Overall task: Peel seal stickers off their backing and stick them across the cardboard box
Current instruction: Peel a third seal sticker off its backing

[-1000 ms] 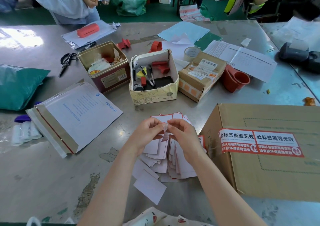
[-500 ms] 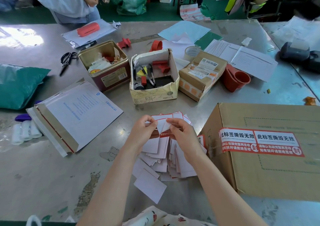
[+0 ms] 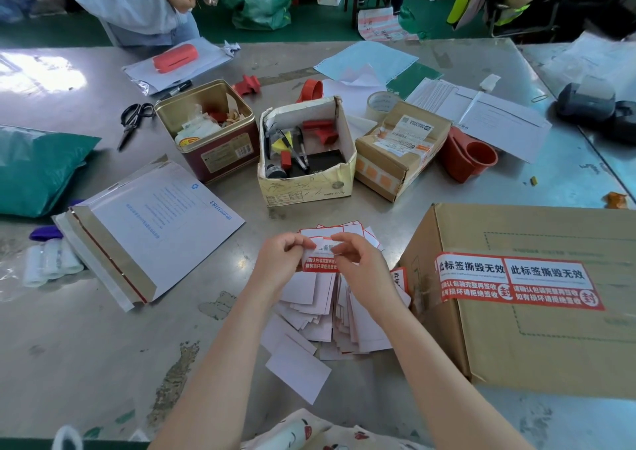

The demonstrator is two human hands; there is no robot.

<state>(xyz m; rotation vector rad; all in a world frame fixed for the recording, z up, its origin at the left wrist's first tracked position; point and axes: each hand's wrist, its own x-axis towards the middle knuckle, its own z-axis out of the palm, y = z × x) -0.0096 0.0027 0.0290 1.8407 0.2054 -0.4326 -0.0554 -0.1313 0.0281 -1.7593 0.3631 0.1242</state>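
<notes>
At frame centre my left hand (image 3: 280, 255) and right hand (image 3: 358, 260) both pinch one seal sticker (image 3: 320, 263), to split it from its backing, I think.

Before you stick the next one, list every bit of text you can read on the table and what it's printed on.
"此标签撕毁无效": each of the two seal stickers on the cardboard box.
"封": the round red mark on each of those.
"BABY WOW": the front of the open pale box, faint.
Seal sticker pinched between the left hand and right hand: partly covered, unreadable.
White mailer, shipping labels on the small parcel, tin: too small to read.
</notes>
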